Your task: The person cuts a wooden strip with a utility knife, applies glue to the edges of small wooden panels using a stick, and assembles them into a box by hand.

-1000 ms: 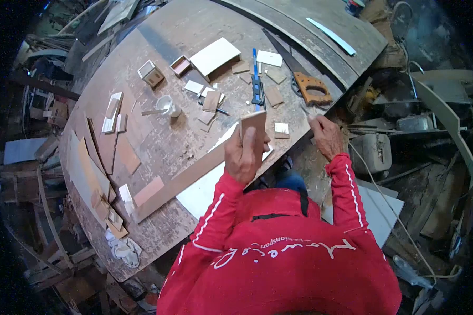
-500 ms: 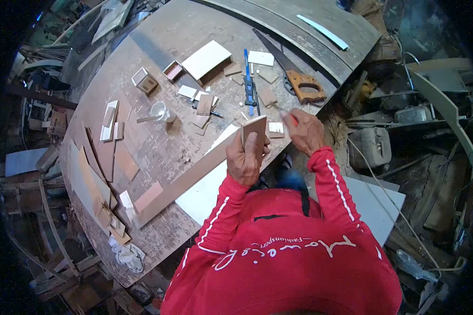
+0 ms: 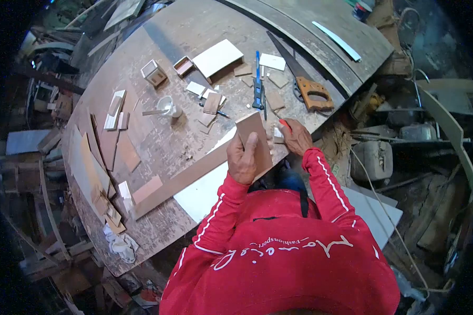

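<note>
My left hand [image 3: 243,161] holds a flat brown wooden piece [image 3: 256,137] tilted up over the table's near edge. My right hand [image 3: 296,137] is right beside that piece, closed on a thin red-tipped pencil-like tool [image 3: 284,124] whose tip points at the piece's right edge. A long brown strip [image 3: 181,181] and a white board [image 3: 207,189] lie on the table under my left hand.
On the worn wooden table [image 3: 163,142]: a handsaw [image 3: 306,86], a blue utility knife [image 3: 257,86], a clear cup [image 3: 166,106], small wooden boxes [image 3: 153,73], a white panel [image 3: 217,56], and several offcuts at left [image 3: 108,152]. Cluttered scrap surrounds the table.
My right hand came in from the right table edge to the wooden piece, now with the red-tipped tool. The piece in my left hand tilted flatter toward me.
</note>
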Tool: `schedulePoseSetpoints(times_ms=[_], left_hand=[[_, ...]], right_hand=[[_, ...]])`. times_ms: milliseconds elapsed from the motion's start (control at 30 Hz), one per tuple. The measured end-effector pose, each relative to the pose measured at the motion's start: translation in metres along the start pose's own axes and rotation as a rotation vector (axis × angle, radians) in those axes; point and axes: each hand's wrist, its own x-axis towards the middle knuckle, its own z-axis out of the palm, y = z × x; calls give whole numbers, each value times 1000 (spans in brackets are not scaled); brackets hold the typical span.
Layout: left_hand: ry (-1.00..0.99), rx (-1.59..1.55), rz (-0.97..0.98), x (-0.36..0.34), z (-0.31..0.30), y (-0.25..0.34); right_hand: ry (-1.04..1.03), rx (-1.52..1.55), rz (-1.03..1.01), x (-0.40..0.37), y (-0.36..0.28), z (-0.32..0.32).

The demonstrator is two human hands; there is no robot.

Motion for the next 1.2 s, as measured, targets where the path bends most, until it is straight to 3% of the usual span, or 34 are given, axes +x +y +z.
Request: schedulePoseSetpoints(times_ms=[133, 267, 400, 600, 633, 733, 833, 1033, 1200], left_hand=[[105, -136, 89, 11, 15, 6], [79, -87, 24, 25, 16, 3], [174, -112, 1, 42, 24, -16], [240, 188, 47, 54, 40, -37], [251, 246, 46, 55, 43, -38], [253, 650, 293, 59, 44, -46], [282, 750, 316, 60, 48, -46], [274, 322, 195, 63, 48, -39], [290, -73, 59, 75, 8, -46]], right_hand=[[-80, 118, 69, 14, 1, -7], [-167, 342, 187, 16, 1, -16], [-242, 908, 418, 10, -13, -30], [-177, 211, -104, 32, -46, -80], [-191, 155, -123, 35, -51, -87], [-211, 17, -222, 44, -52, -94], [-223, 10, -245, 50, -48, -93], [-208, -146, -1, 57, 4, -57], [-73, -128, -105, 44, 22, -15]])
